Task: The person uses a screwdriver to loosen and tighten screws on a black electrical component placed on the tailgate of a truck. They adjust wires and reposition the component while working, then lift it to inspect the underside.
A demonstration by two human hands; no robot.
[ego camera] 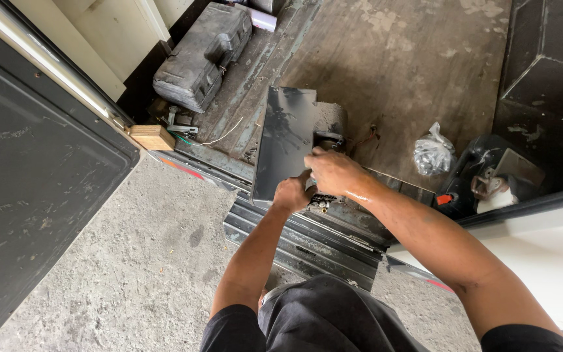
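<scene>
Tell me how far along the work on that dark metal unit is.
Done: the dark unit stands at the van floor's edge. In hand: left hand and right hand work at its lower corner, by small fittings. Left: tool case shut, bag untouched.

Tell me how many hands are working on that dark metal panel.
2. The left hand grips the dark metal panel at its lower edge; the right hand rests beside it, over small fittings. No other hands show.

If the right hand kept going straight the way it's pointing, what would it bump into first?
Probably the dark metal panel. The right hand points left toward the panel's lower edge and already seems to touch it, beside the left hand. Depth is hard to judge from above.
</scene>
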